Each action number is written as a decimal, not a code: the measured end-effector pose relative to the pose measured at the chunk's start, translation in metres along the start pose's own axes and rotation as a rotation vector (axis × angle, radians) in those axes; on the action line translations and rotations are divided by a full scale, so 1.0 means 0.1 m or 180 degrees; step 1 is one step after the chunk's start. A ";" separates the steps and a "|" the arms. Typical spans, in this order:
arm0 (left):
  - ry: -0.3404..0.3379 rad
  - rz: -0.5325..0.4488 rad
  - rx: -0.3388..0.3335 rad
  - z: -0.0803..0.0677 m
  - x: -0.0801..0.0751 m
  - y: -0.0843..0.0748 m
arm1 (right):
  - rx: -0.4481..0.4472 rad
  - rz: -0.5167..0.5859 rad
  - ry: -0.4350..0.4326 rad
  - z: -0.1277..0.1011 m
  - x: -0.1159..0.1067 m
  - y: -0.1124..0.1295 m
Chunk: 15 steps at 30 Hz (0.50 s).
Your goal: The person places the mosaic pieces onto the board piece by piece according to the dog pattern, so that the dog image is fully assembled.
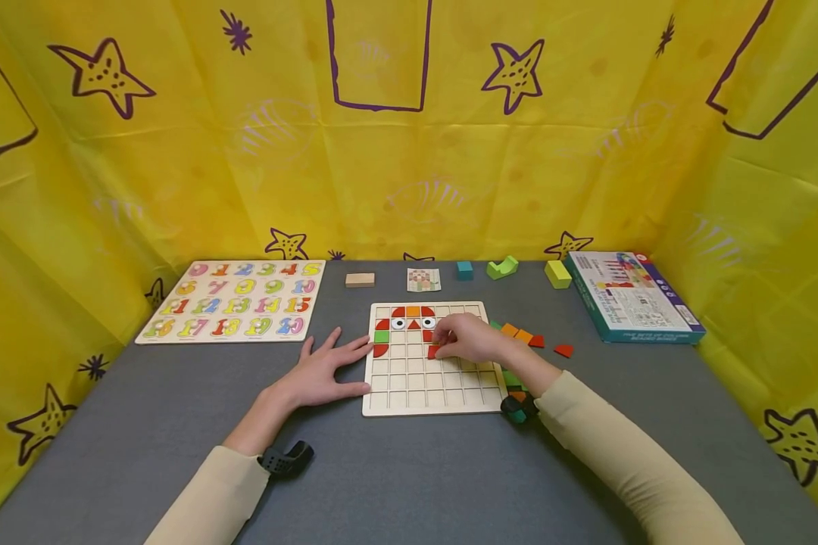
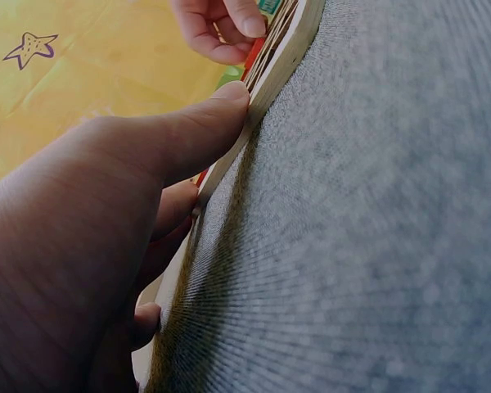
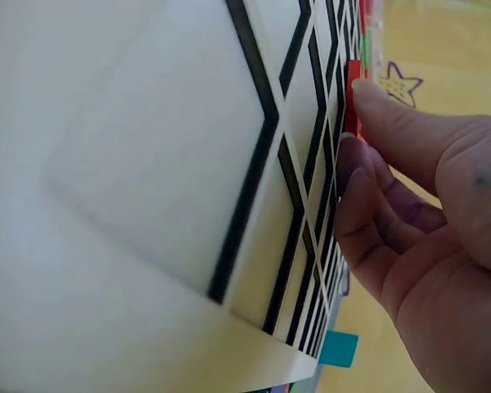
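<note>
We hold the left hand (image 1: 320,371) flat, fingers straight, against the grid board (image 1: 409,393) on the desk (image 1: 395,477). The right hand (image 1: 470,339) pinches a red tile (image 1: 434,351) over a mid-board cell; seating it likely needs squaring with the slot.

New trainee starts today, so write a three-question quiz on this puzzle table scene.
1. True or false: the left hand rests flat beside the grid board, fingers at its left edge.
2. What does the right hand pinch over the board?
A. a red piece
B. a blue cube
C. a yellow card
3. Fill in: the number puzzle lies to the ____ of the grid board.

Key: 1 true; 2 A; 3 left.
</note>
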State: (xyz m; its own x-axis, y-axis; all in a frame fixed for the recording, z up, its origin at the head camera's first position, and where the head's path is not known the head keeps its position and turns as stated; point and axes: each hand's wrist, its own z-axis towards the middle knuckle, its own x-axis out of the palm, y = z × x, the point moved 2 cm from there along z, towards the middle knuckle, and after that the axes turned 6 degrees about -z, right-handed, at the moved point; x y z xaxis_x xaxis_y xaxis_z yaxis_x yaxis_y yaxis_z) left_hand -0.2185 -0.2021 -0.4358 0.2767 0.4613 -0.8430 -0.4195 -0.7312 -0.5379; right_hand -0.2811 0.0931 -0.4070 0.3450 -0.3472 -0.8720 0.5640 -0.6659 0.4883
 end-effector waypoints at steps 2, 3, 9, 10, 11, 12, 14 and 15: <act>0.0002 -0.0002 -0.0004 0.00 0.00 0.00 | -0.0051 -0.0080 -0.0003 0.02 0.00 0.01; 0.0008 -0.0003 -0.0007 0.00 0.00 0.00 | -0.0083 -0.0114 -0.0005 0.02 -0.01 0.02; 0.0015 0.0009 -0.0019 0.01 0.01 0.00 | -0.0141 -0.0214 -0.0010 0.04 -0.04 0.05; 0.0013 0.0010 -0.0018 0.01 0.01 0.00 | -0.0139 -0.0222 -0.0009 0.04 -0.04 0.05; 0.0015 0.0013 -0.0023 0.01 0.01 0.00 | -0.0136 -0.0231 -0.0004 0.05 -0.04 0.05; 0.0020 0.0012 -0.0030 0.01 0.01 0.00 | -0.0148 -0.0241 -0.0003 0.05 -0.04 0.05; 0.0026 0.0010 -0.0035 0.01 0.00 0.01 | -0.0150 -0.0258 0.0000 0.07 -0.03 0.05; 0.0025 0.0010 -0.0037 0.01 0.00 0.01 | -0.0163 -0.0274 -0.0001 0.08 -0.03 0.05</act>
State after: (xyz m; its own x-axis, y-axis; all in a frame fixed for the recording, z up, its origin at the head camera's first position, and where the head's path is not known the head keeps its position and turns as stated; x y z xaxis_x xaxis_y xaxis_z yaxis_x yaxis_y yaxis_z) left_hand -0.2195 -0.2019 -0.4365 0.2820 0.4550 -0.8446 -0.4104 -0.7386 -0.5349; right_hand -0.2849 0.0858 -0.4020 0.2933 -0.2902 -0.9109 0.6292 -0.6588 0.4125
